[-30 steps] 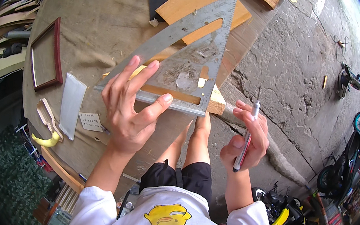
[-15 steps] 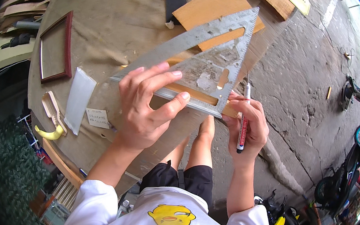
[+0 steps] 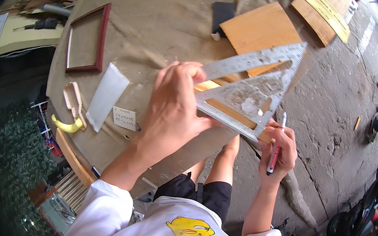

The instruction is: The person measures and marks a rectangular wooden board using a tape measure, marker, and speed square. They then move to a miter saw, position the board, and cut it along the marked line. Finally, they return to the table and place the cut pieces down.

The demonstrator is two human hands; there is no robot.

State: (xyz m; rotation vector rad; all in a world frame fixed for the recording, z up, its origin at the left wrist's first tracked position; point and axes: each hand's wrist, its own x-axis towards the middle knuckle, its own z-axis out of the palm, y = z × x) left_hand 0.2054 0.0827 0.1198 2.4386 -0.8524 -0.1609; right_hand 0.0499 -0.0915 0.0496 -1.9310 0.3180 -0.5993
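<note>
A scuffed metal triangle square (image 3: 270, 91) is held up in front of me over the table's edge. My left hand (image 3: 172, 104) is closed round its left corner, the thumb under the lower edge. Behind the square lies a piece of light wood (image 3: 231, 113), showing through its slots and at the lower right corner; the rest is hidden. My right hand (image 3: 280, 152) holds a white and red marker (image 3: 274, 159) upright, pale tip up and dark end down. Its fingers also touch the wood's end by the square's corner.
The cloth-covered table (image 3: 149, 20) bears a wooden board (image 3: 260, 28), a black flat piece (image 3: 222, 15), a dark red frame (image 3: 102, 38), a translucent white strip (image 3: 109, 92), a written note (image 3: 124, 118), a wooden clamp-like piece (image 3: 73, 98) and a yellow banana-shaped thing (image 3: 70, 127).
The square, the wood and both hands have shifted right and down in the view. My left hand has moved from fingers spread on the square's face to a closed grip at its left corner.
</note>
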